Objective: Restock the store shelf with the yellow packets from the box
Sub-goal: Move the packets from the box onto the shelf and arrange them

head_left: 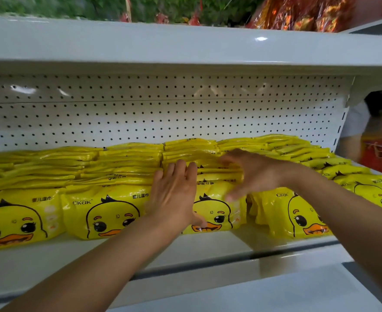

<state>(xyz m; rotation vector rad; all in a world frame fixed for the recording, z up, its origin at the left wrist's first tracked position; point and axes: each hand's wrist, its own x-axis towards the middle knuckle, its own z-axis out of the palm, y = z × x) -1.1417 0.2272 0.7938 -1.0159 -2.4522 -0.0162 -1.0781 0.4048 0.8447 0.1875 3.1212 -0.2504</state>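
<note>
Yellow packets [109, 212] with a duck face stand in rows along the white shelf [208, 248], filling it back to the pegboard wall [163, 113]. Both hands reach into the middle rows. Left hand [174, 194] lies flat with straight fingers against the packets. Right hand [253, 174] spreads over their tops, fingers loosely bent, thumb down the front packet.

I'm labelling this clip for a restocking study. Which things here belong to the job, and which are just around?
Job:
yellow packets, stood in rows
shelf that holds them
left hand and right hand, both open on the middle row

Just around:
pegboard back wall
red wrapped goods on the shelf above
greenery up there too
</note>
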